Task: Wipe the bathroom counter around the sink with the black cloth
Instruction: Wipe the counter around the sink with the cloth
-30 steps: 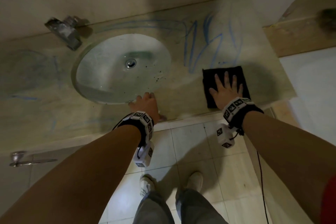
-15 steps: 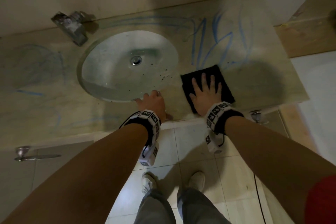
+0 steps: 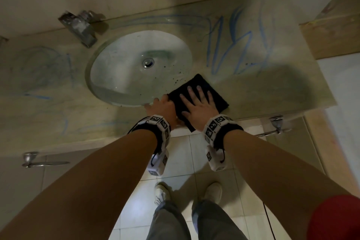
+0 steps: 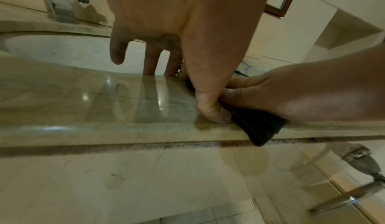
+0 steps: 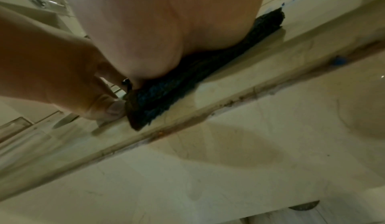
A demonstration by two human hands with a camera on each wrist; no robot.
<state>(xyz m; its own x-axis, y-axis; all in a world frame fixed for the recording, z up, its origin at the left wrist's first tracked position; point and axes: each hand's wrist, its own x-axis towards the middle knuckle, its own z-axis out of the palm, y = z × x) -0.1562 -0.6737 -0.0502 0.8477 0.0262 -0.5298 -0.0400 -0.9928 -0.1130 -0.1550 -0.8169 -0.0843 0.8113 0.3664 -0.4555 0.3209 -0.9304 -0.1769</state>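
Since a second ago the black cloth (image 3: 196,99) has slid leftward along the counter (image 3: 272,87), from well right of the sink (image 3: 139,69) to its near right rim.

From overhead, the right hand (image 3: 196,106) lies flat on it, fingers spread and straight, grasping nothing. The left hand (image 3: 161,106), braced on the counter's front edge as before, now touches the cloth. Blue scribbles (image 3: 239,45) behind remain unwiped.

At the left wrist, fingers straight, thumb (image 4: 212,109) pressing the counter beside the cloth.

At the right wrist, the cloth's corner (image 5: 137,120) overhangs the counter lip; with only a flat palm holding it, I'd worry about it slipping off.
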